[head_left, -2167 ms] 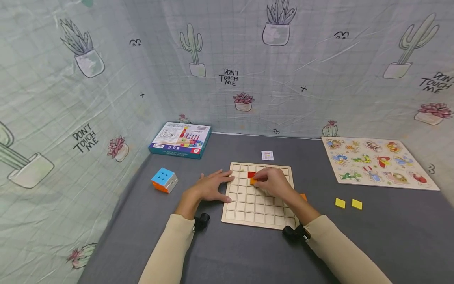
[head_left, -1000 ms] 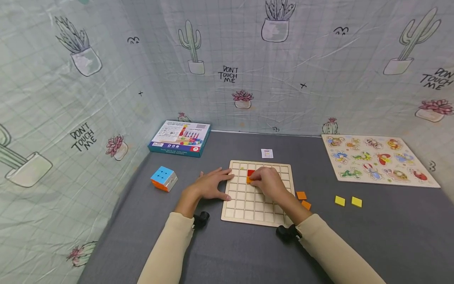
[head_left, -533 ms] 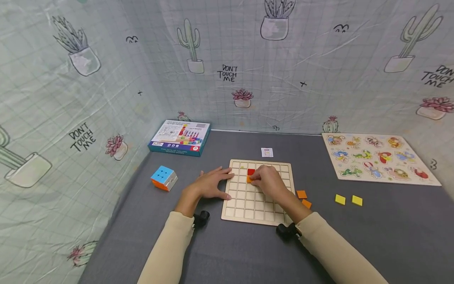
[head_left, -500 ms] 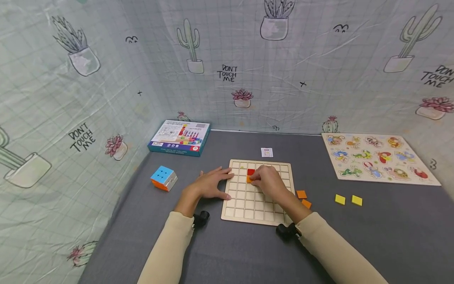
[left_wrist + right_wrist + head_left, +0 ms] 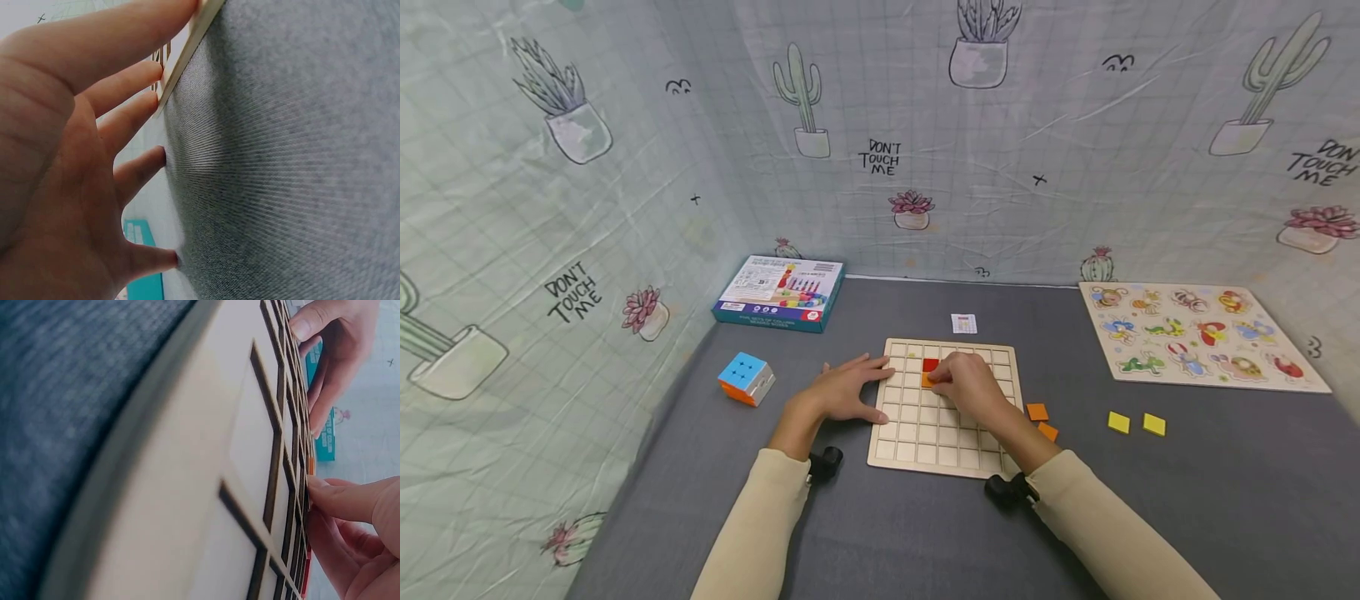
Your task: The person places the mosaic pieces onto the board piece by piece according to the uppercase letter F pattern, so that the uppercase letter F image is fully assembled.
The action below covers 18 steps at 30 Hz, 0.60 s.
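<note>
A wooden grid board (image 5: 906, 452) lies flat on the grey cloth. Several spread fingers of my left hand (image 5: 842, 392) rest at its left edge, thumb lower down; in the left wrist view two of the fingers point past the board's rim (image 5: 187, 62). Bent over the upper part of the grid, my right hand (image 5: 973, 387) pinches an orange square tile (image 5: 927, 380) between thumb and fingers, down in a cell just below a red tile (image 5: 930, 364). The hand covers part of both tiles. From the right wrist, the orange tile (image 5: 311, 465) shows as a thin sliver beside the thumb.
Two loose orange tiles (image 5: 1037, 412) lie right of the board, and two yellow tiles (image 5: 1118, 422) farther right. A puzzle cube (image 5: 746, 375) and a flat box (image 5: 781, 292) are at left. Behind the board is a small card (image 5: 964, 323); at back right, an insect picture board (image 5: 1206, 333).
The orange tile in my right hand has gone down into the cell below the red one. My right forearm has shifted slightly left, uncovering the loose orange tiles. The left hand stays put.
</note>
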Each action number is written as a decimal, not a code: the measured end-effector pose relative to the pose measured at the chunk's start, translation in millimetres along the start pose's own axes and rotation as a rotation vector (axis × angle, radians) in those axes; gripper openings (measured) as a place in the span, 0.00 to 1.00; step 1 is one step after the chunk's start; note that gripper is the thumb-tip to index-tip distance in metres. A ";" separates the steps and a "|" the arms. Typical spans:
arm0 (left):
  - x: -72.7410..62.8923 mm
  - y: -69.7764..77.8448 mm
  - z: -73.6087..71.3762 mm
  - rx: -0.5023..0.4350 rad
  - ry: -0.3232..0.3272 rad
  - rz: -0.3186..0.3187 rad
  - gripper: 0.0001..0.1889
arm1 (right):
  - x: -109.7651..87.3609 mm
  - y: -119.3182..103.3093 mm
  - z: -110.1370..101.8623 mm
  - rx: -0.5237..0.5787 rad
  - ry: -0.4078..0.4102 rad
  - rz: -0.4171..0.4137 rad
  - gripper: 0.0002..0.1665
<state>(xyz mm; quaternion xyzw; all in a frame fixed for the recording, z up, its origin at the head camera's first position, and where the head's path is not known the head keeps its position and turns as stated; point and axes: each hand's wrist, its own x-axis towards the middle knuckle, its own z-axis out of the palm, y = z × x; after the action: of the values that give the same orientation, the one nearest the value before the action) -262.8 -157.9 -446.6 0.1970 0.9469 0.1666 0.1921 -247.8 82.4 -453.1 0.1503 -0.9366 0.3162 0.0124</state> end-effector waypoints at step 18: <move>-3.8 2.3 -1.6 -0.005 -0.003 0.009 0.45 | -0.4 22.5 -25.3 0.148 -0.153 -0.048 0.17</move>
<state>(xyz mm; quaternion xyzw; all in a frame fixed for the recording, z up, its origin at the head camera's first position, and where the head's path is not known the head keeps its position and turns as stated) -259.6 -157.9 -443.1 0.2008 0.9453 0.1696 0.1933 -255.7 114.5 -446.1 0.1970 -0.9050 0.3719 -0.0629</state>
